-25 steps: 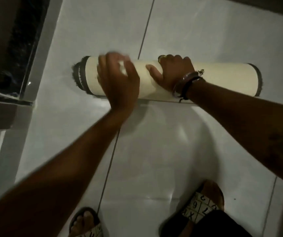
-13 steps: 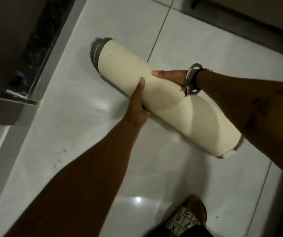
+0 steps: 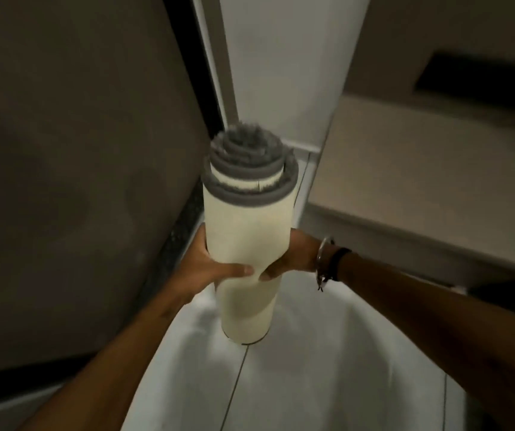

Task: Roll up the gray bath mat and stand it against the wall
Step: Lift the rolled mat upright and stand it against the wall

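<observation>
Leftmost, a dull dark wall [image 3: 72,169] stands smooth. Next, the left hand [image 3: 206,269] wraps the rolled bath mat [image 3: 246,244], an upright cylinder above the glossy tiled floor [image 3: 312,368]: cream backing outside, fuzzy gray pile spiralling at its top. Rightward, the right hand [image 3: 293,256], bracelets [image 3: 327,259] at its wrist, grips the same roll.
</observation>
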Demonstrator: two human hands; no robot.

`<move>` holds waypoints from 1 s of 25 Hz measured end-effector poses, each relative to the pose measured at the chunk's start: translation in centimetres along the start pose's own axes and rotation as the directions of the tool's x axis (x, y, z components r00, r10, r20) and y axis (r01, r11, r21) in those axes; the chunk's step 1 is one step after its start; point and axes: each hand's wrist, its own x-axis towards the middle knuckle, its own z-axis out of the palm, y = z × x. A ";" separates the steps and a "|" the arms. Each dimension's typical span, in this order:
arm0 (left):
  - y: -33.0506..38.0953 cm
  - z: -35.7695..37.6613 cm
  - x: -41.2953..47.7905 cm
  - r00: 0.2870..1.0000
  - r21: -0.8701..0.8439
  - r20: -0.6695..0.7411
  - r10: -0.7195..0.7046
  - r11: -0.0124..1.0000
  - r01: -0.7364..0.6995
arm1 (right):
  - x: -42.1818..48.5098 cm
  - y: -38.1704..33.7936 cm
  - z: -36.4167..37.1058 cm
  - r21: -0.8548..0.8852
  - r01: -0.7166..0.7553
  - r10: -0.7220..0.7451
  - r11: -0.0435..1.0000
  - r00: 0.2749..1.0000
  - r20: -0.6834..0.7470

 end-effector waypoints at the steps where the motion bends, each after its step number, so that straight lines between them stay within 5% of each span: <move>1: 3.0 -0.9 1.8 0.997 -0.024 0.016 0.076 0.997 -0.075 | 1.2 -2.6 -2.4 -0.052 0.000 -0.003 0.999 0.998 -0.062; 4: 8.4 -3.9 9.5 0.971 -0.082 0.086 0.224 0.973 -0.217 | 6.9 -7.7 -8.9 -0.206 -0.037 -0.008 0.978 0.977 -0.213; 8: 12.4 -5.8 22.9 0.979 0.021 0.088 0.182 0.983 -0.184 | 15.6 -8.7 -18.0 -0.268 -0.111 0.018 0.957 0.945 -0.326; 13: 11.4 -4.5 37.4 0.986 -0.127 0.078 0.148 0.982 -0.138 | 26.1 -5.6 -26.4 -0.317 -0.182 0.042 0.931 0.914 -0.404; 25: 9.9 -5.3 50.7 0.986 -0.030 -0.144 -0.086 0.996 0.083 | 40.7 -1.0 -30.2 -0.041 -0.224 0.161 0.974 0.805 -0.571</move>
